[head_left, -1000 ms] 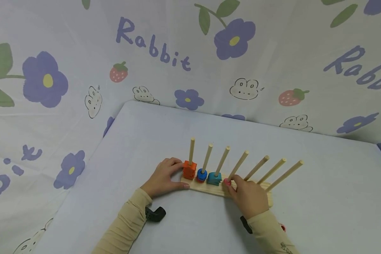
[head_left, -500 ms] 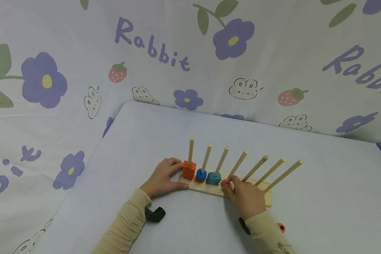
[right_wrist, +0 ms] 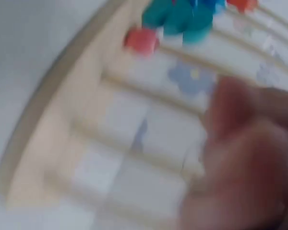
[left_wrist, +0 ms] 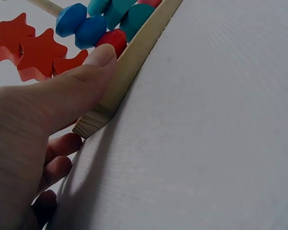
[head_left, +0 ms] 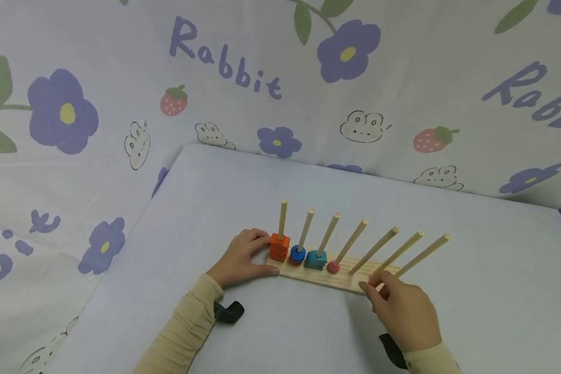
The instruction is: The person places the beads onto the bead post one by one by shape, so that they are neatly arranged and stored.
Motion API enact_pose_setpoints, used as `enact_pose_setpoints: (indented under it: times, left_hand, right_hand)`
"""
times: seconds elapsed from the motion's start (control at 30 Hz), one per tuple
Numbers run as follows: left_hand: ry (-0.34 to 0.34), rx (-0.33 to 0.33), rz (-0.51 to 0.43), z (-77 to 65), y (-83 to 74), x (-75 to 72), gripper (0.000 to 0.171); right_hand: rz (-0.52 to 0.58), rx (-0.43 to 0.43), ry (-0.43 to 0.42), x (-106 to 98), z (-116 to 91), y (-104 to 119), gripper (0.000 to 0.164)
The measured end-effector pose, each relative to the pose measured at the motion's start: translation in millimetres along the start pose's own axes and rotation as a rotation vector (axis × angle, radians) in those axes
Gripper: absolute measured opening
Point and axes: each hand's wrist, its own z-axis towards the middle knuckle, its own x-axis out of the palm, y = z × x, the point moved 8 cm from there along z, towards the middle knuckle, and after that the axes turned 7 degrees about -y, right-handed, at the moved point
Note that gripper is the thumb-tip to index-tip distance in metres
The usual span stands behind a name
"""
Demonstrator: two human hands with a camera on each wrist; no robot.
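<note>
My left hand grips the left end of a wooden peg stacker, its thumb on the near side of the base. Orange star-shaped pieces are stacked on the first peg. Blue beads over a red bead fill the second, teal pieces the third. A pink bead sits at the foot of the fourth peg. My right hand is near the board's right front edge, fingers loosely bent, nothing visible between them. In the right wrist view it is blurred.
The three right-hand pegs are bare and lean in the view. White cloth covers the table, and a printed curtain stands behind. Black wrist devices show beside both sleeves.
My right hand has let go of the pink bead, which stays on the fourth peg, and has moved right and toward me. The left hand keeps its place on the board.
</note>
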Motion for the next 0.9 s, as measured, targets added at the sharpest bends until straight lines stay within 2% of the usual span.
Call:
enact_pose_setpoints:
  times: [0.1, 0.23, 0.3, 0.37, 0.47, 0.57, 0.6, 0.77, 0.9]
  left_hand:
    - [0.008, -0.009, 0.003, 1.1, 0.9, 0.2, 0.067]
    - [0.017, -0.016, 0.013, 1.1, 2.4, 1.4, 0.068]
    - [0.015, -0.017, 0.009, 0.7, 2.4, 1.0, 0.067]
    - [0.015, -0.021, 0.005, 0.5, 2.3, 0.5, 0.067]
    - [0.014, -0.027, 0.004, 0.0, 3.1, 0.2, 0.067]
    - [0.016, -0.03, 0.013, -0.3, 4.1, 0.5, 0.067]
    - [0.015, -0.03, 0.012, -0.3, 4.0, 0.4, 0.067]
    - [0.018, -0.028, -0.006, 0.2, 1.8, -0.7, 0.067]
    - [0.022, -0.031, -0.003, 0.5, 1.4, -0.8, 0.067]
  right_hand:
    - [0.0, 0.125, 0.12, -6.5, -13.2, -28.5, 0.021]
    - [-0.004, 0.336, 0.324, -2.0, -37.3, -76.5, 0.041]
    - [-0.015, 0.394, 0.381, 1.4, -47.1, -95.8, 0.047]
    - [-0.023, 0.408, 0.403, 5.2, -53.6, -109.7, 0.049]
    - [-0.023, 0.411, 0.454, 13.6, -61.8, -121.4, 0.054]
    - [-0.01, 0.384, 0.49, 22.5, -66.4, -122.4, 0.058]
    - [-0.008, 0.369, 0.489, 24.7, -67.6, -120.9, 0.055]
    - [-0.017, 0.25, 0.4, 29.2, -70.0, -106.2, 0.03]
    - [0.003, 0.125, 0.233, 20.9, -64.1, -89.4, 0.027]
